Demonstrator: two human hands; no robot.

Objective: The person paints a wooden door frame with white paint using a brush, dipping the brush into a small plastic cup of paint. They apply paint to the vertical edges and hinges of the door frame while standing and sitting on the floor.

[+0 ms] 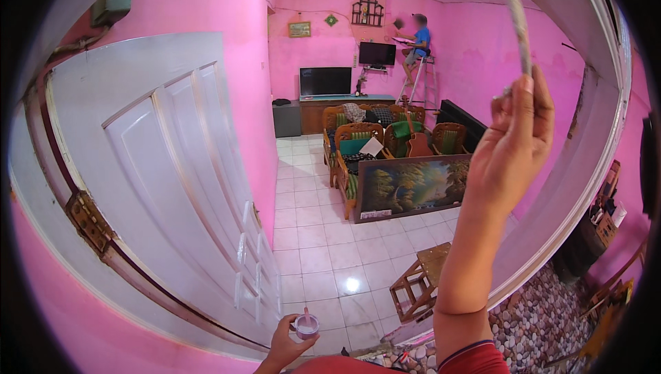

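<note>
My right hand (516,126) is raised high at the right, its fingers closed round a long thin paint-smeared stick (518,19). The stick points up toward the white door frame (606,2); its upper end runs out of the picture, so I cannot tell whether it ends in bristles. Low in the middle, my left hand (289,343) grips a small clear round cup (306,326) with whitish stuff inside. A short pinkish stick (306,313) stands in the cup. To the left of that hand is an open white panelled door (165,147).
A wooden stool (427,274) stands just inside the doorway. Beyond it, a framed landscape painting (413,187) leans by wooden chairs (359,141) and a guitar (418,145). At the back, another person in blue (421,35) sits on a stepladder (428,78) by the pink wall.
</note>
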